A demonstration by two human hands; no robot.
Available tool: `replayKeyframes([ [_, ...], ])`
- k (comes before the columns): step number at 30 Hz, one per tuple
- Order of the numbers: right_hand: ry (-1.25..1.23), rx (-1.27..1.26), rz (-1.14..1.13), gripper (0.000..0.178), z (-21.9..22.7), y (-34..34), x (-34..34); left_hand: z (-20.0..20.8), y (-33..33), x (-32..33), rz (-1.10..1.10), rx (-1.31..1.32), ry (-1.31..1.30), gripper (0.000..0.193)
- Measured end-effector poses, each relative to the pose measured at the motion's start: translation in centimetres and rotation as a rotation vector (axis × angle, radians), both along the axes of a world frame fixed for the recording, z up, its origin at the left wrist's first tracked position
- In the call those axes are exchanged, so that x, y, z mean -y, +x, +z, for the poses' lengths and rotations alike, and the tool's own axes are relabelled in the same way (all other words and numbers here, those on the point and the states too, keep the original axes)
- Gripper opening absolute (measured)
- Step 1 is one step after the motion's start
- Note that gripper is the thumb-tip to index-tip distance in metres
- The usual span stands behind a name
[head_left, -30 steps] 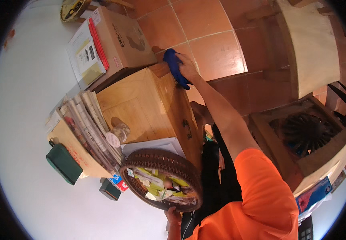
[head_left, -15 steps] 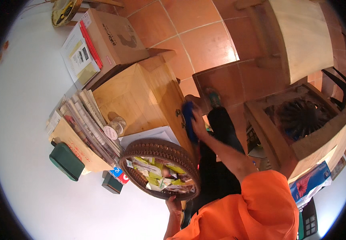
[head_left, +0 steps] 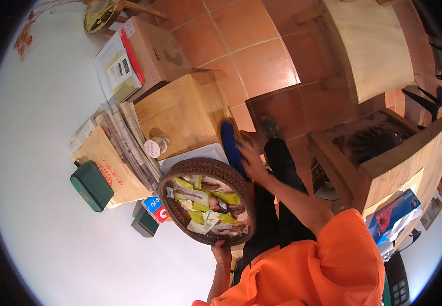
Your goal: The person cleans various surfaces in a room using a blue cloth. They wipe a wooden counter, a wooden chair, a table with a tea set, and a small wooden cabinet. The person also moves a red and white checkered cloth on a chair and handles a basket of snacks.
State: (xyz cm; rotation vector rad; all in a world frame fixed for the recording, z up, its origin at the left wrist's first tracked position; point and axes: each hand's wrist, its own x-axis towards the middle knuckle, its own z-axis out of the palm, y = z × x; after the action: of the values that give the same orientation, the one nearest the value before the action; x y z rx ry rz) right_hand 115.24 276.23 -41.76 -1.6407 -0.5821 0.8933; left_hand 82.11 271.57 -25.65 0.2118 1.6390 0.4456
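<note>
My left hand (head_left: 221,251) grips the near rim of a round brown woven basket (head_left: 208,168). Small packets (head_left: 200,201), mostly yellow-green and white, fill the basket, which leans toward me at the near end of a wooden cabinet (head_left: 172,112). Just beyond the basket's right side, my right hand (head_left: 250,160) is closed on a blue cloth-like thing (head_left: 231,145), blurred by motion. This blue thing lies against the cabinet's right edge. Part of a white paper sheet (head_left: 193,157) shows on the cabinet, the rest hidden under the basket.
A jar (head_left: 157,146), stacked newspapers (head_left: 121,135), an envelope (head_left: 111,168) and a green case (head_left: 92,186) are on or beside the cabinet. Behind it stands a cardboard box (head_left: 154,53). At the right are a wooden chair (head_left: 379,46) and a square wooden frame table (head_left: 404,148).
My right hand has shifted the blue cloth-like thing slightly left along the cabinet's edge. The basket has tipped more toward me, still held by my left hand. The whole view has shifted a little.
</note>
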Motion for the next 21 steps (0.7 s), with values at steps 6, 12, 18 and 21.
replayKeyframes([
  [6, -0.533, -0.319, 0.083, 0.052, -6.4, -9.0, 9.0, -1.0, -2.4, 0.7, 0.021, 0.002, -0.042, 0.062],
  [12, -0.486, -0.526, -0.264, 0.039, -22.6, 1.3, -3.2, -0.9, -2.2, 0.4, -0.003, -0.108, 0.011, 0.057],
  [18, -0.043, -0.157, -0.234, 0.042, -20.8, 17.9, -21.6, -0.3, -1.5, 1.4, 0.125, -0.312, -0.067, 0.053],
  [21, -0.067, -0.018, 0.012, 0.042, -23.3, 19.3, -25.5, 1.0, 2.5, 0.3, 0.068, -0.326, -0.195, 0.042],
])
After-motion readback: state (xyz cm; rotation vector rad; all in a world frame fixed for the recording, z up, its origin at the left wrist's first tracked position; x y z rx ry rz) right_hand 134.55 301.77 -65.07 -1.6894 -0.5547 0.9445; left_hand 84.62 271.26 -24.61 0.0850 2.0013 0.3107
